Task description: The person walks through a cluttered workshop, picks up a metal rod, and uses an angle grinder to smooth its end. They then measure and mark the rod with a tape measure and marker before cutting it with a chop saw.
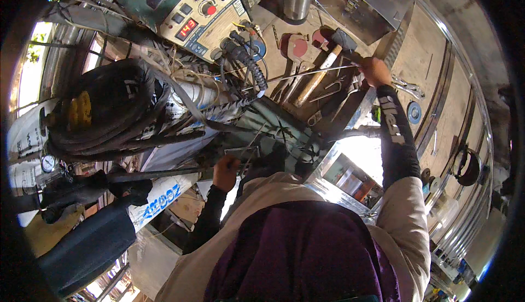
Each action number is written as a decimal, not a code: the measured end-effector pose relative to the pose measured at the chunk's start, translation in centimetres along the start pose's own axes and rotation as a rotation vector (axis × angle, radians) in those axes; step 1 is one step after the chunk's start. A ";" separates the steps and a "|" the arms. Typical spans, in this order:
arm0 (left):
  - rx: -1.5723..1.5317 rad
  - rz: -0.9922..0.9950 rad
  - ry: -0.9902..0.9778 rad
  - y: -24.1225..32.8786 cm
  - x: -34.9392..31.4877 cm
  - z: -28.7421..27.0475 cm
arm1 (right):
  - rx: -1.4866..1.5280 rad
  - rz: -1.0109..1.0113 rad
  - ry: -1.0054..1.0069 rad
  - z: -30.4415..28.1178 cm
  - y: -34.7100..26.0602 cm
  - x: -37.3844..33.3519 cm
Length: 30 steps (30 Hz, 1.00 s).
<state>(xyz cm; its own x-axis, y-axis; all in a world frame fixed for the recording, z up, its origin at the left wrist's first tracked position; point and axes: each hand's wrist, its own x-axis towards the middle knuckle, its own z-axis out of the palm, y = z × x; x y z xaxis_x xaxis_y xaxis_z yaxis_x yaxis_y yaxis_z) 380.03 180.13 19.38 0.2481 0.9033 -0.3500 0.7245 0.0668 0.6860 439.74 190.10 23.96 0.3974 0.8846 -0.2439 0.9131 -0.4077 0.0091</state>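
My right hand (374, 72) reaches over the workbench with its fingers closed at the end of a long thin metal rod (314, 73). The rod slants left across a hammer (320, 77) with a pale wooden handle and dark head. Red-faced clamp-like tools (296, 47) and several hand tools lie beside the hammer. Low on the left, near my body, my left hand (225, 172) is curled closed. A second thin rod (255, 143) rises just right of it; whether the fingers grip that rod is hidden.
A welding machine (205, 15) with a red knob stands at the back left, its thick cables running toward me. Coiled black hose (109, 110) hangs around a cylinder on the left. A metal flask (298, 1) stands behind the tools. Wrenches (407, 87) and a blue disc (414, 112) lie right.
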 end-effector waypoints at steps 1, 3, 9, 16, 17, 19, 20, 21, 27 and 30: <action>0.014 0.007 -0.024 0.0 0.4 0.0 | -0.009 -0.010 -0.056 -1.1 0.5 -0.7; -0.052 0.026 -0.112 0.2 1.7 0.4 | 0.160 -0.009 0.162 1.9 8.3 -2.4; -0.173 0.034 -0.190 3.4 3.3 1.8 | 0.729 0.352 0.306 9.7 15.4 -13.9; -0.195 0.297 -0.195 12.1 5.1 3.1 | 0.256 0.265 0.101 9.1 7.0 -16.3; -0.207 0.346 -0.188 13.8 5.4 3.5 | 0.250 0.254 0.115 9.9 7.9 -16.0; -0.192 0.411 -0.189 16.9 5.6 3.8 | 0.366 0.311 0.377 9.8 9.2 -15.9; -0.264 0.358 -0.210 18.0 5.7 4.1 | 0.423 0.331 0.509 9.6 9.5 -16.1; -0.326 0.311 -0.243 19.9 5.2 4.0 | 0.724 0.348 0.461 8.2 9.3 -16.6; -0.660 0.486 -0.373 31.6 1.2 8.1 | 1.409 -0.004 0.298 -1.1 3.8 -28.5; -0.812 0.469 -0.554 35.2 -1.9 12.8 | 1.086 -0.233 0.385 -5.3 2.0 -33.4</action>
<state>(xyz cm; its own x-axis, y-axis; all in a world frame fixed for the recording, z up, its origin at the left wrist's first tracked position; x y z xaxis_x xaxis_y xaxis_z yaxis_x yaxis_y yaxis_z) 413.27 175.31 36.03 0.7921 0.6089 -0.0429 -0.1081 0.2092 0.9719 428.80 160.92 37.25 0.4027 0.8974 0.1802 0.4843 -0.0418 -0.8739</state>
